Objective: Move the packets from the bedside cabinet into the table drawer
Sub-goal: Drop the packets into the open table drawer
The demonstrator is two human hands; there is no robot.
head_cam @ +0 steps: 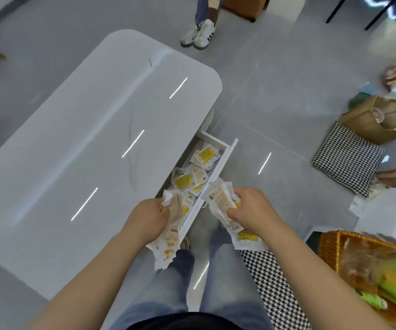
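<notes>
While the person stands at the corner of the white table (92, 129), both hands hold bundles of packets over the open drawer (225, 160); the left hand (148, 219) has its fingers closed around a stack of packets (172, 236) that hangs down past the near end of the drawer, just beside the table's edge; the right hand (251, 210) has its fingers clamped on a second bunch of packets (223, 202), which sits just outside the drawer's front panel, with a few of them drooping below the wrist. Loose packets (193, 172) (white wrappers with yellow centres) already lie scattered inside the drawer, which is pulled out from under the tabletop. The person's jeans-clad legs (168, 282) show below the arms; a houndstooth cushion (348, 158) lies on the grey floor to the right, near a brown paper bag (378, 120); a wicker basket (368, 258) stands at the lower right. Another person's trainers (198, 34) are visible beyond the far end of the table.
</notes>
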